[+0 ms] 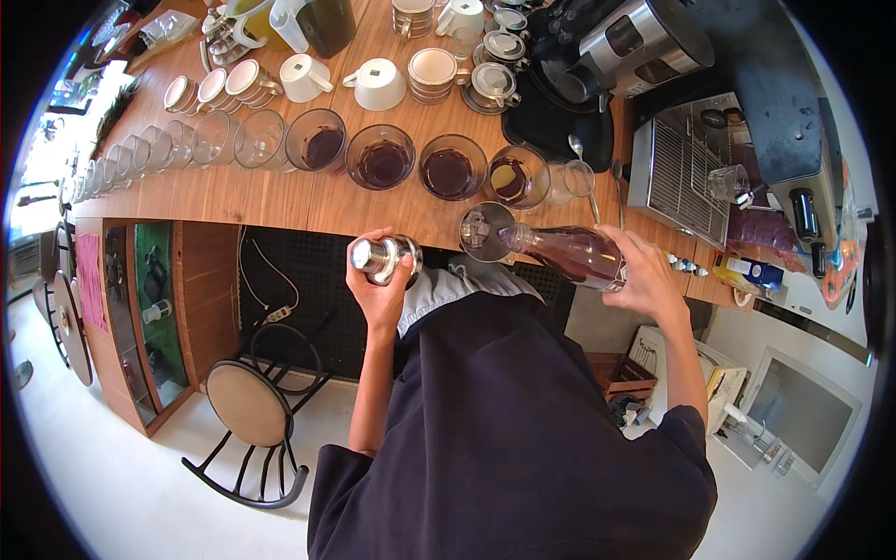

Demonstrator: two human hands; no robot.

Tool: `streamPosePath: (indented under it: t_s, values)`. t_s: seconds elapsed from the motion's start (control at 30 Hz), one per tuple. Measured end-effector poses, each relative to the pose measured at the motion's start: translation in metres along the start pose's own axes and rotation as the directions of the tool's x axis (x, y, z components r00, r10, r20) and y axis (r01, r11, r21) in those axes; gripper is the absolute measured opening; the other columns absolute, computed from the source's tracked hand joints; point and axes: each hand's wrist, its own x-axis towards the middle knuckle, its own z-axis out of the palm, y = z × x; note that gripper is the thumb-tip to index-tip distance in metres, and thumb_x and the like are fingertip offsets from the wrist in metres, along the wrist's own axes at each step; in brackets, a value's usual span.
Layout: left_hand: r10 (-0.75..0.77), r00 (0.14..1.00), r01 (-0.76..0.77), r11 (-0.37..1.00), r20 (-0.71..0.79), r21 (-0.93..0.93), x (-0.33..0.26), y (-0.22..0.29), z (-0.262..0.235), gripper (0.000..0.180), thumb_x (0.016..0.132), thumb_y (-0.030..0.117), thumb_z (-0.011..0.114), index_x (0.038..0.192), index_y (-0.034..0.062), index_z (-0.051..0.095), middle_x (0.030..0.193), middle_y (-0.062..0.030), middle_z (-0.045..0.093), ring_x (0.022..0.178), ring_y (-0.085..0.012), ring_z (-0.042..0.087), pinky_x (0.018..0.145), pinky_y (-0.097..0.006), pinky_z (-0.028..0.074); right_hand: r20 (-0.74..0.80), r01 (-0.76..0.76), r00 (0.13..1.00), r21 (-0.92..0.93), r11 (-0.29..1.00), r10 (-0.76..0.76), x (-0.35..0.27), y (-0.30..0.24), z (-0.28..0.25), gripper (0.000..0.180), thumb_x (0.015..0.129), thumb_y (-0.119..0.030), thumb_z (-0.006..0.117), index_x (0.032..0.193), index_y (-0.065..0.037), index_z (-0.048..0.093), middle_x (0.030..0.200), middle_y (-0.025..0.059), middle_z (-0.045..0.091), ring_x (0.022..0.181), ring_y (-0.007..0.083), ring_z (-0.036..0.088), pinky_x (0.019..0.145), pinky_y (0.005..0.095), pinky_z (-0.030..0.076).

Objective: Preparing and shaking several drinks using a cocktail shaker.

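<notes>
Left hand (381, 291): closed around silver metal shaker top (375, 259).
Right hand (648, 277): wrapped around tilted clear-glass bottle (574, 256).
Round steel cup (473, 245): at near tabletop (401, 214) edge; your bottle's nudge might topple it.

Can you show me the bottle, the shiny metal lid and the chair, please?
Bottle (573, 253): head view, on the dark middle of its side.
Metal lid (380, 259): head view, on its shiny middle.
Chair (249, 402): head view, on its round tan seat.

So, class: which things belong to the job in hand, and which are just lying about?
Likely in the job:
bottle, in the right hand
shaker top, in the left hand
cup at the bottle's mouth
dark-filled glasses, perhaps

Likely just lying about:
mugs
spoon
chair
</notes>
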Motion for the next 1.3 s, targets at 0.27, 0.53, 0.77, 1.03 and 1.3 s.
streamPosePath:
  t_s: [0.27,0.53,0.77,1.03,1.3]
  values:
    - [0.002,1.000,-0.002,1.000,-0.001,0.020,-0.0010,0.0013,-0.0020,0.046,0.082,0.002,0.081,0.121,0.0010,0.057,0.121,-0.0118,0.065,0.106,-0.0164,0.063,0.096,-0.032,0.051,-0.016,0.009,1.000,0.004,1.000,-0.009,0.0003,0.0018,0.0019,0.095,0.053,-0.014,0.085,0.143,-0.018,0.052,0.116,0.0103,0.067,0.108,0.0346,0.065,0.095,0.0489,0.049]
    - [-0.032,0.999,0.032,0.998,-0.010,-0.051,-0.0027,0.0008,-0.0016,0.047,0.081,0.001,0.081,0.121,0.0011,0.057,0.121,-0.0118,0.065,0.105,-0.0168,0.065,0.096,-0.032,0.051,-0.009,0.002,1.000,0.008,1.000,-0.002,-0.0012,0.0010,0.0001,0.095,0.053,-0.013,0.084,0.143,-0.018,0.051,0.119,0.0107,0.067,0.110,0.0349,0.065,0.095,0.0490,0.048]
    - [-0.009,1.000,0.009,1.000,-0.019,-0.012,-0.0041,-0.0003,-0.0026,0.046,0.081,-0.002,0.079,0.121,0.0011,0.056,0.121,-0.0122,0.065,0.106,-0.0166,0.065,0.096,-0.032,0.051,-0.039,0.046,0.998,-0.004,0.999,-0.046,-0.0023,-0.0032,-0.0027,0.091,0.054,-0.008,0.083,0.141,-0.013,0.054,0.117,0.0148,0.066,0.106,0.0387,0.065,0.092,0.0454,0.053]
    - [-0.020,1.000,0.020,0.999,-0.022,-0.025,-0.0049,0.0019,-0.0021,0.046,0.082,-0.002,0.079,0.121,0.0015,0.056,0.122,-0.0123,0.065,0.106,-0.0166,0.064,0.096,-0.032,0.051,-0.029,0.034,0.999,-0.012,0.999,-0.035,-0.0013,-0.0037,-0.0037,0.090,0.055,-0.009,0.082,0.140,-0.013,0.054,0.116,0.0151,0.066,0.106,0.0392,0.064,0.092,0.0455,0.053]
    - [-0.005,1.000,0.005,1.000,-0.010,-0.011,-0.0057,0.0002,-0.0032,0.046,0.082,-0.001,0.080,0.121,0.0016,0.056,0.122,-0.0122,0.065,0.105,-0.0162,0.064,0.096,-0.032,0.051,-0.004,0.013,1.000,0.007,1.000,-0.013,-0.0013,-0.0065,-0.0062,0.093,0.055,-0.010,0.084,0.142,-0.014,0.053,0.121,0.0121,0.067,0.109,0.0364,0.065,0.094,0.0474,0.050]
